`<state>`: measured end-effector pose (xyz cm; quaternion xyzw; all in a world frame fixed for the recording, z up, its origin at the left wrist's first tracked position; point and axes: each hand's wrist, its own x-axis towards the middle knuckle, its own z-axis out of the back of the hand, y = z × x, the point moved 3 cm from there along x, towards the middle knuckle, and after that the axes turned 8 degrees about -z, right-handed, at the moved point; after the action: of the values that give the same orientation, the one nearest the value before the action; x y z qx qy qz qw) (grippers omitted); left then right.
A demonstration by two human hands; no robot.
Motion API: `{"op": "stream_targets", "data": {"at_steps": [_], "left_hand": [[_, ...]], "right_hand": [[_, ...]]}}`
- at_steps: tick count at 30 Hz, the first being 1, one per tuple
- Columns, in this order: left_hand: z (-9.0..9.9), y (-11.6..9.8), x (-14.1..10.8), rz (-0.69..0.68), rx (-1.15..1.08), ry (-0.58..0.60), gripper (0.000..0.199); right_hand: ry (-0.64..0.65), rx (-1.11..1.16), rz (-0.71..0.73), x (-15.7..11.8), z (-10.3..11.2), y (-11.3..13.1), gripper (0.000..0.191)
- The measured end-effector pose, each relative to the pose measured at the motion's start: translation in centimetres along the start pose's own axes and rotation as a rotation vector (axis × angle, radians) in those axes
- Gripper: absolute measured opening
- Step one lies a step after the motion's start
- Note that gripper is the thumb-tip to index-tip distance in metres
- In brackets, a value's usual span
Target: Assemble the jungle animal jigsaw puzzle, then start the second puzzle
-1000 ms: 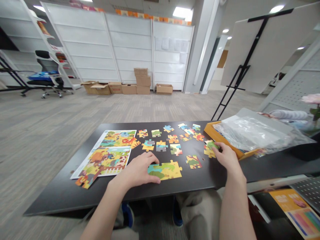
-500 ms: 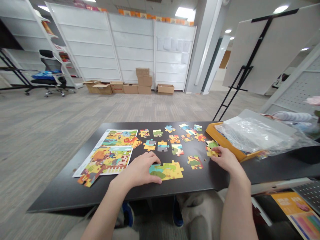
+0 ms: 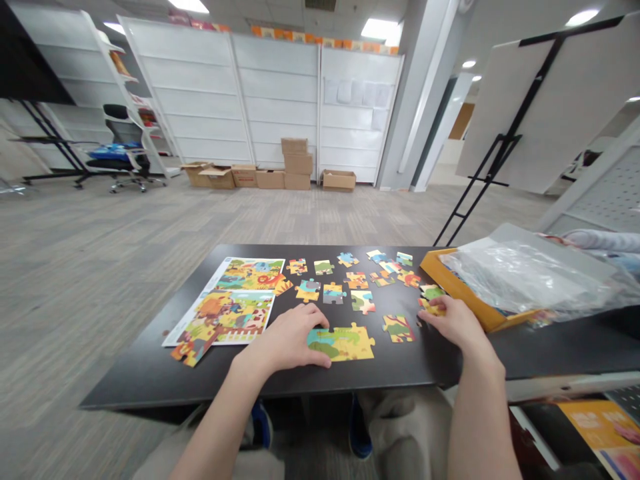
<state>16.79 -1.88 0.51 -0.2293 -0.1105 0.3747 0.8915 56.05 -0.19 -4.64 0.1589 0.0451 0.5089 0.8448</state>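
Left hand [image 3: 283, 340] is lying spread across a joined puzzle section [image 3: 345, 344], while the right hand [image 3: 453, 323] is pinching a yellow puzzle piece [image 3: 430, 307] beside an orange box [image 3: 453, 287].

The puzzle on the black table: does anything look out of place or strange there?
Yes: one jigsaw piece lies tilted over the lower corner of the printed picture sheet, away from the other pieces, so it looks misplaced.

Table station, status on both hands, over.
Left hand flat on joined puzzle pieces. Right hand on yellow puzzle piece, beside orange box. Separate puzzle piece between hands.
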Motion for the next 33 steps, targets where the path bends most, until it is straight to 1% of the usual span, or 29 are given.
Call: {"op": "stream_targets", "data": {"at_steps": [3,6,9,11,13,16,18,19,21,23,25,29,33], "left_hand": [[-0.1,0.2,0.0,-0.003,0.002,-0.003,0.054],[-0.2,0.3,-0.1,-0.008,0.005,-0.007,0.055],[-0.2,0.3,-0.1,-0.011,0.005,-0.005,0.055],[-0.3,0.3,0.0,-0.012,0.006,-0.006,0.055],[-0.2,0.3,0.0,-0.015,0.008,-0.009,0.056],[-0.2,0.3,-0.1,-0.011,0.009,-0.011,0.056],[-0.2,0.3,-0.1,-0.009,0.008,-0.010,0.056],[-0.2,0.3,-0.1,-0.010,0.008,-0.011,0.056],[-0.2,0.3,-0.1,-0.017,0.009,-0.012,0.056],[-0.3,0.4,-0.1,-0.024,0.011,-0.017,0.055],[-0.4,0.5,-0.2,-0.030,0.012,-0.023,0.055],[-0.4,0.7,-0.3,-0.036,0.010,-0.027,0.055],[-0.3,0.5,-0.3,-0.028,0.018,-0.023,0.055]], "right_hand": [[-0.003,-0.054,0.029,0.1,-0.1,-0.4,0.035],[0.019,-0.111,0.038,0.0,0.3,-0.9,0.036],[-0.004,-0.077,0.103,-0.4,1.2,0.0,0.034],[-0.035,0.032,0.193,-1.1,1.7,1.7,0.029],[-0.032,0.160,0.287,-2.1,1.8,4.3,0.026],[0.068,0.230,0.444,-3.9,1.0,8.3,0.024],[0.141,0.216,0.487,-4.8,0.2,10.0,0.022],[0.175,0.206,0.495,-5.1,0.0,10.5,0.022],[0.229,0.197,0.501,-5.2,-0.2,10.6,0.023],[0.268,0.204,0.493,-4.9,-0.1,10.0,0.023],[0.282,0.229,0.470,-4.3,0.1,9.2,0.023],[0.257,0.271,0.447,-3.4,0.3,7.9,0.024],[0.194,0.240,0.457,-3.4,0.1,8.2,0.017]]}}
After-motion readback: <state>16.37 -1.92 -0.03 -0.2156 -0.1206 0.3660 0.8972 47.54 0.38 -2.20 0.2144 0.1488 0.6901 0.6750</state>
